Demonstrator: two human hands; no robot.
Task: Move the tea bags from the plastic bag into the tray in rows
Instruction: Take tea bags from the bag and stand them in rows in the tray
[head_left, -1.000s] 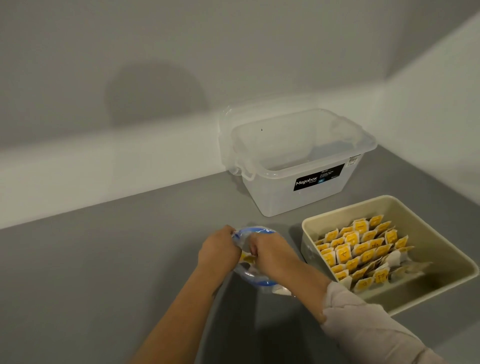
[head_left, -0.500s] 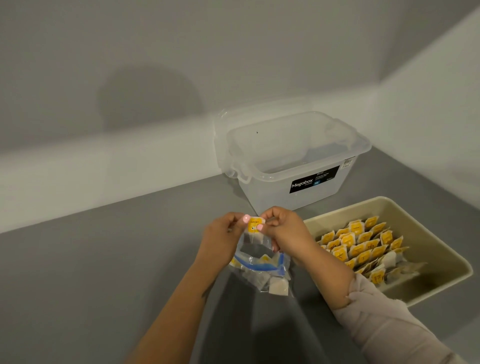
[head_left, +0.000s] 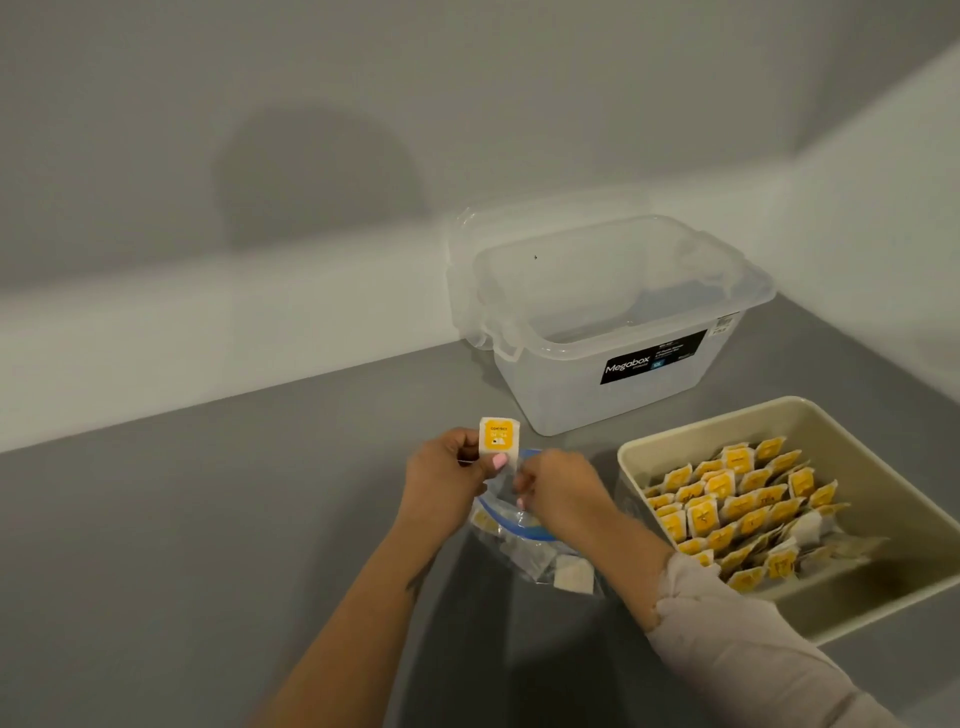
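My left hand (head_left: 445, 483) pinches a tea bag (head_left: 498, 435) with a yellow label, held upright above the grey counter. My right hand (head_left: 558, 491) reaches into the mouth of the clear plastic bag (head_left: 540, 558) with a blue zip strip; its fingers are curled at the opening, and what they touch is hidden. A few tea bags still lie inside the plastic bag. To the right stands the beige tray (head_left: 883, 483), holding several rows of yellow-labelled tea bags (head_left: 737, 509) leaning on one another.
A clear lidless storage box (head_left: 618, 322) labelled Megabox stands behind the tray against the white wall ledge. The grey counter (head_left: 208, 545) stretches to the left. The right wall closes off the corner.
The tea bag came out of the plastic bag and passed into my left hand, which raised it. My right hand went back down to the bag's opening.
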